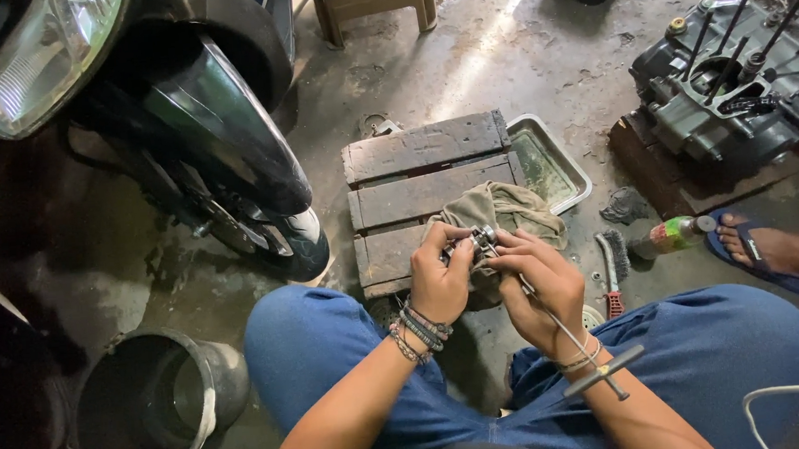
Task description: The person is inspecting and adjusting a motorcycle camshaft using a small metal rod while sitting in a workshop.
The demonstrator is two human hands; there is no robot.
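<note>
Two hands on one job, both closed up. Left hand (440,282) has its fingers (439,240) curled tight round a small metal part (481,238), pinched at the fingertips. Right hand (544,285) is wrapped round the shaft of a T-handle wrench (563,330); its tip meets the metal part right between the two sets of fingers, and the cross handle sits back past the right wrist, over the knee. Part is held off the floor, directly above a greasy rag (510,210).

Just beyond the fingers: the rag lies on a low wooden pallet (420,182), with a shallow metal tray (553,161) touching the pallet's far right edge. Right of the right-hand fingers, on the floor: a wire brush (611,262) and a plastic bottle (673,234) on its side, near a foot in a blue sandal (760,253). Further out that side, an engine crankcase (733,84) with studs sticking up. Left of the left-hand fingers: a motorcycle front wheel (280,232) under its fender, and nearer the person a black bucket (152,406). Floor is wet, stained concrete.
</note>
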